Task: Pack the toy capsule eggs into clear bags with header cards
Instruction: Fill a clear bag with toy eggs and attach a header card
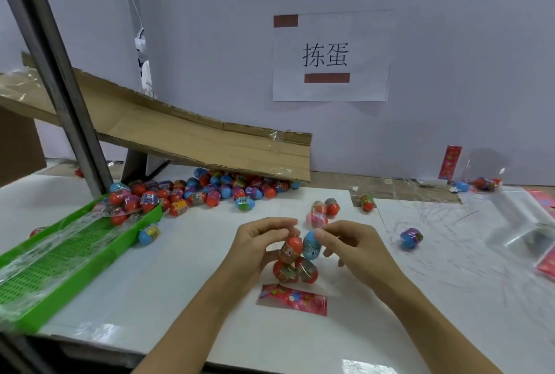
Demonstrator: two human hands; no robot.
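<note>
In the head view, the person's left hand [260, 246] and right hand [350, 246] met near the middle of the white tabletop [192, 277], both curled around a small cluster of glossy plastic capsule eggs: an orange-red egg [290, 249] and a light-blue egg [311, 245] on top, two more red eggs [295, 271] beneath. The left fingers cupped the cluster from its side, the right thumb and forefinger pinched at the blue egg's top; whether a clear bag already enclosed them could not be told. The pink printed header card [292, 299] lay flat just nearer the front edge, perhaps attached to a bag. A heap of loose eggs [207, 192] sat toward the back left under a slanted brown cardboard chute [192, 136], beside a green slotted plastic tray [69, 256]. The eggs looked light, rigid and smooth, likely to roll or slip, so gathering them from opposite sides seemed wise, while thin film would probably crumple and suits a pinch at its mouth.
</note>
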